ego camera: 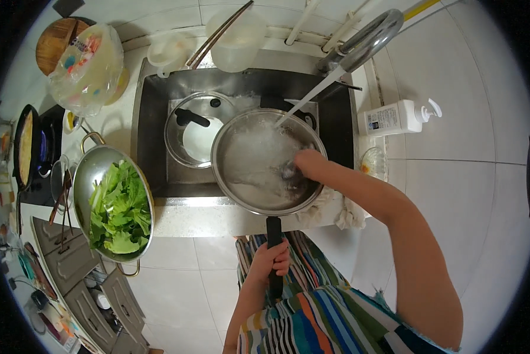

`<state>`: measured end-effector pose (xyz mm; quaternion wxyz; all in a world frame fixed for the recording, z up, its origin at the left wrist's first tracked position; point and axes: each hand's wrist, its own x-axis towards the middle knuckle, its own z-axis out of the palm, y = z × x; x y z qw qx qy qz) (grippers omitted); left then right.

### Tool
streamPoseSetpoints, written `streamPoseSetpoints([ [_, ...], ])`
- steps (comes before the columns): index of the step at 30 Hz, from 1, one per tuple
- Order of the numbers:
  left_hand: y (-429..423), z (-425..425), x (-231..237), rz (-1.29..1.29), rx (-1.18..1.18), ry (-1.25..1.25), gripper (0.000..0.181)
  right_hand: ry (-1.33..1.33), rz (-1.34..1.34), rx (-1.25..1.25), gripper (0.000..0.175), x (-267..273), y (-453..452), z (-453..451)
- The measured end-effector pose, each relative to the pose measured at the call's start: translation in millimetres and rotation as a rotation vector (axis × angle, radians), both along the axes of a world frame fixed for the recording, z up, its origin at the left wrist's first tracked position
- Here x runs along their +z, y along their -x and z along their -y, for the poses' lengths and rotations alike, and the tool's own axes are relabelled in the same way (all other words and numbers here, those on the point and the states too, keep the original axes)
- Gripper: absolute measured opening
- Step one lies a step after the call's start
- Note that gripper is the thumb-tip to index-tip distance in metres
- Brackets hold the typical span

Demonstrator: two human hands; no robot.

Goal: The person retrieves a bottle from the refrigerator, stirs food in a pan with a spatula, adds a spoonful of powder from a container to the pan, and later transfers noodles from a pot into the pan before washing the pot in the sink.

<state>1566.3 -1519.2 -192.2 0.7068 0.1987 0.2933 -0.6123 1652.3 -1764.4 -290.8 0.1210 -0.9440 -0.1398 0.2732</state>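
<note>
My left hand (270, 260) grips the black handle (274, 234) of a stainless steel pan (218, 177), which is tilted over the sink's front edge. A stream from the chrome faucet (371, 33) runs into the pan, where cloudy water churns. Inside, near the right wall, my right hand (310, 164) is curled around what looks like a grey metal scrubber (288, 170); splashing blurs it, and my fingertips are hidden. Left of the pan, a glass lid (176, 148) with a black handle lies in the stainless steel sink (152, 146). Something black shows partly behind the pan.
A two-handled metal wok (82, 177) with leafy greens (121, 208) stands on the counter's left. Beyond it, a frying pan (26, 150) sits near a blue gas flame (43, 139). A pump bottle (391, 118) lies to the right. Chopsticks (220, 33) rest against a plastic container (238, 48).
</note>
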Motion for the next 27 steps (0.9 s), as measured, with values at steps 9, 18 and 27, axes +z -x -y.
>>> streamPoseSetpoints([
  [9, 4, 5, 3, -0.009, 0.005, -0.022, 0.011, 0.214, -0.124, -0.047, 0.011, 10, -27, -19],
  [18, 2, 3, 0, 0.018, -0.02, -0.005, 0.011, -0.301, 0.289, -0.238, 0.011, -10, -28, -44],
  [27, 5, 1, -2, 0.058, -0.087, -0.059, 0.015, -0.222, 0.049, 0.009, 0.014, 30, -3, -74],
])
